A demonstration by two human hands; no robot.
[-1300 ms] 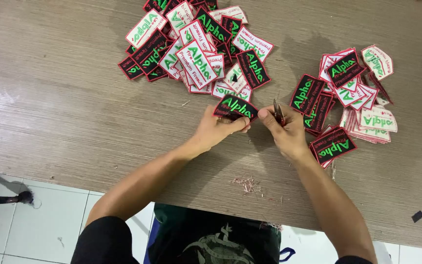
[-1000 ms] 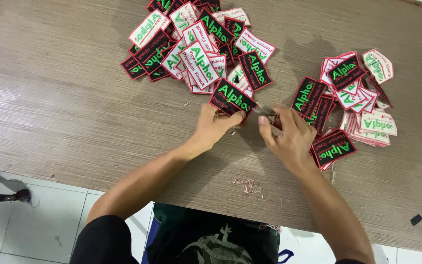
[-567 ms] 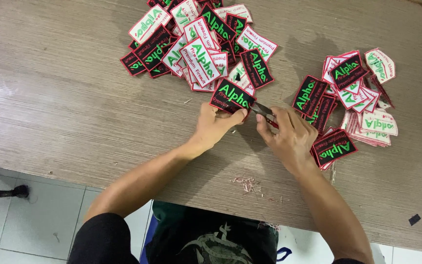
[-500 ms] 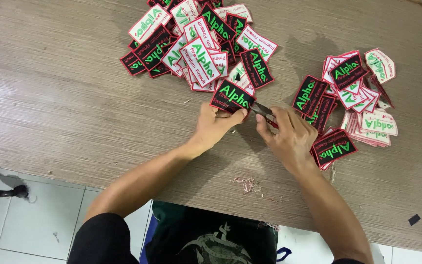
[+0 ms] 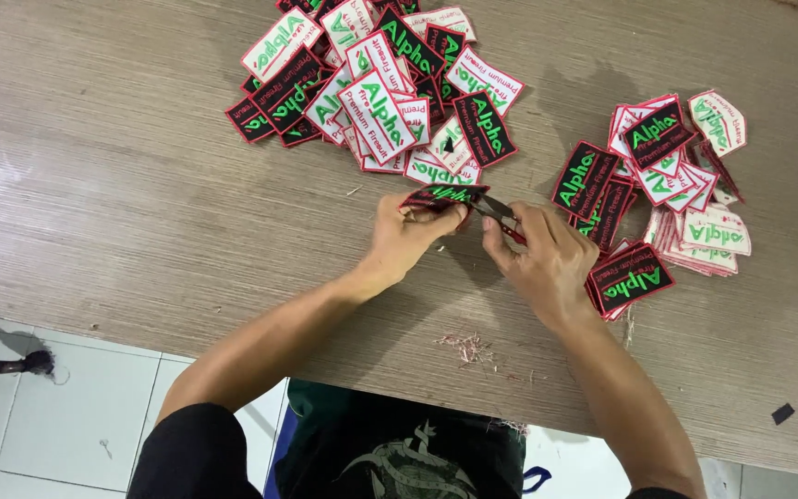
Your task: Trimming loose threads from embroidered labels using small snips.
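My left hand (image 5: 408, 237) grips a black embroidered patch (image 5: 443, 195) with green lettering and a red border, tilted almost edge-on to the camera. My right hand (image 5: 539, 259) holds small thread snips (image 5: 496, 212) with a red handle, their metal tips touching the patch's right edge. Both hands hover just above the grey wooden table (image 5: 94, 185), near its front edge.
A large heap of patches (image 5: 371, 92), black and white ones mixed, lies at the back centre. A second pile of patches (image 5: 667, 194) lies to the right of my right hand. Cut thread scraps (image 5: 464, 346) lie near the table's front edge. White floor tiles (image 5: 57, 416) show lower left.
The patch in my left hand has tipped from face-up to nearly edge-on. The snips have moved in against its right edge. Both hands stay in about the same place.
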